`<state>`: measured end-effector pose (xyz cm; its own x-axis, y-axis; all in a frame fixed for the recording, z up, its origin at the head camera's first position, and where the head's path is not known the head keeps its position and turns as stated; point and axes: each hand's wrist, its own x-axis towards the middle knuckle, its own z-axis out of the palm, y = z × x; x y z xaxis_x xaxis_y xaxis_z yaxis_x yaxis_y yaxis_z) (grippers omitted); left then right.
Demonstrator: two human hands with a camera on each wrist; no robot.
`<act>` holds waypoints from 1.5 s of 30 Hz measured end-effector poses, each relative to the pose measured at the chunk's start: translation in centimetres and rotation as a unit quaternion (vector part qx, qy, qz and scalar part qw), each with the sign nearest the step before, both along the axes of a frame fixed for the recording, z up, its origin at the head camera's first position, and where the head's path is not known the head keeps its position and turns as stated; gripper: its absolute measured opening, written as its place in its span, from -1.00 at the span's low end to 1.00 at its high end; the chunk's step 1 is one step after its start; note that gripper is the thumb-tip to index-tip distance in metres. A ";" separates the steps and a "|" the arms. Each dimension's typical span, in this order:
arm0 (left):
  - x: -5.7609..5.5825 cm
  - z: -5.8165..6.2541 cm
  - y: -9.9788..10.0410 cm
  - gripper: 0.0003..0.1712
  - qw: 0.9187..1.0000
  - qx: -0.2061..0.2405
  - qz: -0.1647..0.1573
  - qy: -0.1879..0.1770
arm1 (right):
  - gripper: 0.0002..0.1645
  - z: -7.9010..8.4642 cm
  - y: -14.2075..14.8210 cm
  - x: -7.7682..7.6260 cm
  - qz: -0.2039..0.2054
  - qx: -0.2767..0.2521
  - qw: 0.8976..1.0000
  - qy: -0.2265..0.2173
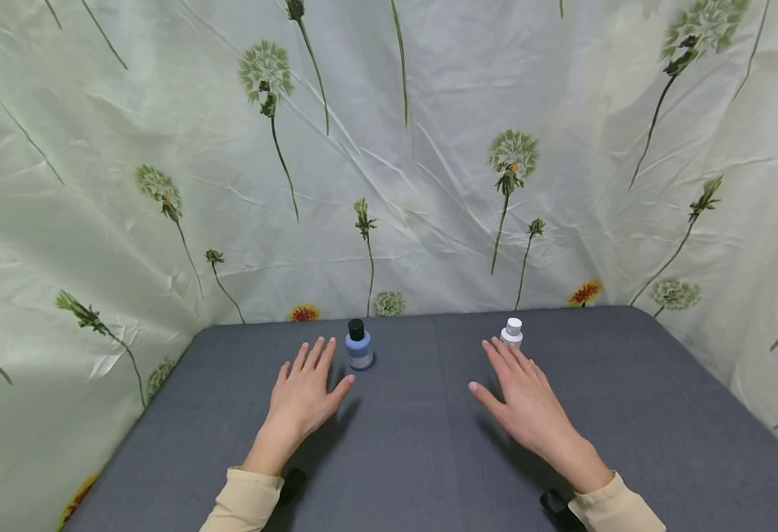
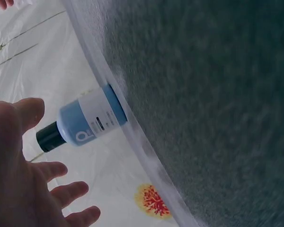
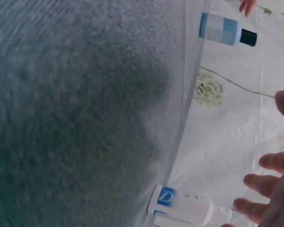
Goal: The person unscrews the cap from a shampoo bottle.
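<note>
A blue bottle with a black cap (image 1: 360,347) stands upright toward the back of the table, left of the middle. My left hand (image 1: 305,391) hovers beside it on the left, fingers spread, holding nothing. The left wrist view shows the bottle's white label (image 2: 99,113) and the thumb and fingers around the cap's level, apart from it. A small white bottle with a white cap (image 1: 513,331) stands farther right, its lower part hidden behind my right fingers. My right hand (image 1: 528,403) is above the table in front of it, fingers straight. A blue-and-white label (image 3: 167,196) shows on the white bottle.
A dark grey cloth covers the table (image 1: 415,443). Behind and along the sides hangs a pale curtain (image 1: 428,185) printed with dandelions and other flowers. Dark straps (image 1: 292,486) sit at both wrists below the cream sleeves (image 1: 245,499).
</note>
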<state>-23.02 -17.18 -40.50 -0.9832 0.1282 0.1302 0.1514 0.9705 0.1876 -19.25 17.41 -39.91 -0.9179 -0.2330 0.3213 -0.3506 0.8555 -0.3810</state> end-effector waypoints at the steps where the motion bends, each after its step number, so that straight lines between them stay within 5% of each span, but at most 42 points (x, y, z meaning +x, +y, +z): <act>1: -0.2 0.1 -0.1 -0.08 1.000 0.000 0.000 0.002 | -0.13 -0.1 -0.1 -0.1 0.006 -0.006 1.000 0.004; 11: -1.8 0.2 -1.1 -0.15 0.998 0.016 -0.018 0.052 | -0.21 -0.8 -1.5 -2.1 0.072 -0.084 0.994 0.007; 23: -4.5 0.3 -2.9 -0.21 0.990 0.080 -0.108 0.044 | -0.28 -0.7 -3.9 -4.4 0.123 -0.140 0.981 -0.045; 33: -6.5 0.4 -3.9 -0.13 0.983 0.143 -0.118 -0.010 | -0.32 -1.1 -5.6 -6.6 0.136 -0.231 0.952 -0.147; 45: -8.5 0.1 -4.6 -0.16 0.966 0.224 -0.126 -0.039 | -0.33 -2.0 -7.5 -8.9 0.185 -0.284 0.919 -0.203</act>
<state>-31.48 -21.80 -40.38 -0.9375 0.3120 0.1543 0.3397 0.7233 0.6012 -28.13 9.92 -41.92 -0.8808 -0.4534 0.1366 -0.3084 0.3302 -0.8921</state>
